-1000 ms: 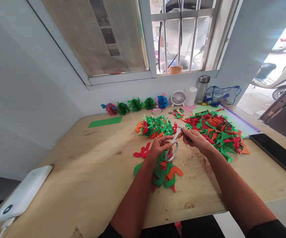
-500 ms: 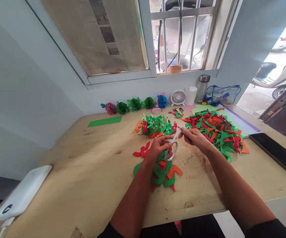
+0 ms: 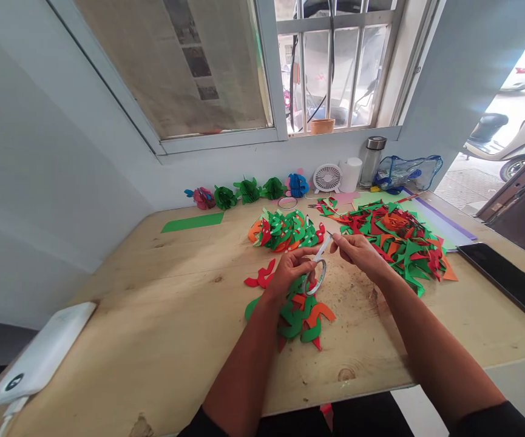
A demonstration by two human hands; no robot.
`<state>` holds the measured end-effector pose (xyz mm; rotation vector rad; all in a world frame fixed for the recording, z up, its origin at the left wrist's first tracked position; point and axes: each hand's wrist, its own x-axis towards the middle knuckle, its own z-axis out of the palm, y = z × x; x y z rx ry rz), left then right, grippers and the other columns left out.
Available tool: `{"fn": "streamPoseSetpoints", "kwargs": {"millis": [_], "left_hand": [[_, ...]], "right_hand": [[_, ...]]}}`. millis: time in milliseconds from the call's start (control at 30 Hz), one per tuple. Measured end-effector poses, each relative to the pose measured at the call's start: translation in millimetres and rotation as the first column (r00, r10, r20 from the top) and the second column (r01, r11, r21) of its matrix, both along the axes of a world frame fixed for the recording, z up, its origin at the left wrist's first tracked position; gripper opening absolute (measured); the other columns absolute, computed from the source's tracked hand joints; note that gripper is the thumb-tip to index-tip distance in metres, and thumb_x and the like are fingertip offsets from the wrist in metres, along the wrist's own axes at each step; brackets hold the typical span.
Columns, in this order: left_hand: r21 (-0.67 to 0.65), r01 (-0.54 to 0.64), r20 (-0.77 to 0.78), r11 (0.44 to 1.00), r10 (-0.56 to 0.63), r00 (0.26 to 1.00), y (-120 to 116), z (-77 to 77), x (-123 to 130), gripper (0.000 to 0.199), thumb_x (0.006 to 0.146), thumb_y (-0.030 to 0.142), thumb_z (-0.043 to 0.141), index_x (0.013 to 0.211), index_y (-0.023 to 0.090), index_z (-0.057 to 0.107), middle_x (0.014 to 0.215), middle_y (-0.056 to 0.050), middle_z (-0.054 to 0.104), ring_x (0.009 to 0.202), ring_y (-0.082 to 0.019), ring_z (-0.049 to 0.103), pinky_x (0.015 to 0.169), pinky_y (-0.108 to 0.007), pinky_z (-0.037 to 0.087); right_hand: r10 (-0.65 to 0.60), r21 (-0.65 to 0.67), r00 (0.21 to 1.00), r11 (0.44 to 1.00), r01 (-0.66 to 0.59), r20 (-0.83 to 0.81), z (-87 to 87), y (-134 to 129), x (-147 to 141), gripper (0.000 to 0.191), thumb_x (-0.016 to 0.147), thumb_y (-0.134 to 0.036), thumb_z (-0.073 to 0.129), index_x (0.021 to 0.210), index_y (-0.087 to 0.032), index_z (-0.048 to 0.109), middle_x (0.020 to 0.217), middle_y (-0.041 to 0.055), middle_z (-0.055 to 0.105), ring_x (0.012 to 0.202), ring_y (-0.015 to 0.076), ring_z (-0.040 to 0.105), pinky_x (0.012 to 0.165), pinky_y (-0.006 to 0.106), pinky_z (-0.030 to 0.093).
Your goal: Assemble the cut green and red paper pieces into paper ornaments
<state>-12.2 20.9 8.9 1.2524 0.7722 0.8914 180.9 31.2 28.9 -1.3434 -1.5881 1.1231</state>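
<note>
My left hand (image 3: 293,271) is closed on a roll of white tape (image 3: 319,280), which hangs below the fingers. From the roll a short white strip runs up toward my right hand (image 3: 353,250). That hand is closed around a thin tool with a dark pointed tip (image 3: 330,233); most of it is hidden, and its kind is unclear. The tip is at the upper end of the strip. Under my left wrist lie curved green, orange and red paper cutouts (image 3: 320,312). Just beyond my hands is a heap of green and orange pieces with small white patches (image 3: 286,230).
A large pile of red, green and orange paper scraps (image 3: 396,233) lies right of my hands, beside a black phone (image 3: 508,279). Along the wall stand folded paper figures (image 3: 248,190), a small fan (image 3: 327,178) and a bottle (image 3: 372,162). A white power bank (image 3: 44,355) sits left.
My right hand has shifted very slightly to the right. My left hand and the tape roll stay where they were.
</note>
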Motion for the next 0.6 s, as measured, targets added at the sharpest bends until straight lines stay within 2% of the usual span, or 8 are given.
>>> {"fn": "streamPoseSetpoints", "kwargs": {"millis": [267, 600], "left_hand": [[-0.072, -0.081, 0.047, 0.994, 0.084, 0.995, 0.4, 2.2, 0.9, 0.046, 0.064, 0.033, 0.069, 0.104, 0.014, 0.062, 0.049, 0.004, 0.056, 0.041, -0.009, 0.047, 0.043, -0.02, 0.037], [-0.06, -0.086, 0.072, 0.995, 0.09, 0.993, 1.4, 2.0, 0.4, 0.045, 0.063, 0.033, 0.07, 0.102, 0.013, 0.061, 0.048, 0.003, 0.057, 0.038, -0.009, 0.047, 0.039, -0.02, 0.036]], "right_hand": [[-0.013, 0.112, 0.999, 0.994, 0.008, 0.042, -5.4, 1.8, 0.2, 0.052, 0.08, -0.062, 0.043, 0.073, -0.014, 0.062, 0.047, -0.0053, 0.033, 0.044, 0.0074, 0.03, 0.043, 0.023, 0.023], [0.009, 0.19, 0.985, 0.981, -0.043, 0.174, 0.1, -2.3, -2.4, 0.048, 0.083, -0.056, 0.041, 0.075, -0.014, 0.062, 0.05, -0.0048, 0.033, 0.048, 0.0083, 0.03, 0.048, 0.024, 0.023]]}}
